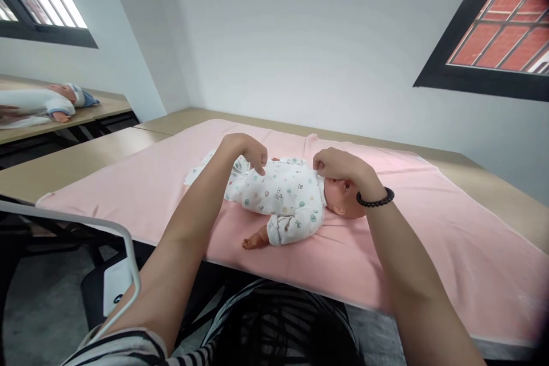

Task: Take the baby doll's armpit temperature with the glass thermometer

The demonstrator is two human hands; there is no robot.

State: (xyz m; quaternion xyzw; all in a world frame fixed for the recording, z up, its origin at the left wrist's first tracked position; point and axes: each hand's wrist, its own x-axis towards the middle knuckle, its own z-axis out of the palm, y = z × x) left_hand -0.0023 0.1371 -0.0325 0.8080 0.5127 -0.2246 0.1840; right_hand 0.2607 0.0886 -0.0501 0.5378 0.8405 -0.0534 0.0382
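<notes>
A baby doll (338,197) lies on its back on a pink cloth (412,229), its head to the right. It wears a white romper (274,189) with a small coloured print. My left hand (256,154) is closed at the far side of the romper, near the waist, its fingertips pinching the fabric. Up at the collar, my right hand (332,163) is closed on the romper's neck edge and partly covers the doll's face. The doll's near arm (256,238) pokes out of its sleeve; the far arm is mostly hidden.
Beneath the cloth is a wooden table (463,168) against a white wall. On another table at the left lies a second doll (47,104) in white, with a person's hand (7,110) on it. A curved white metal bar (128,246) stands at my left, near a white phone (116,285).
</notes>
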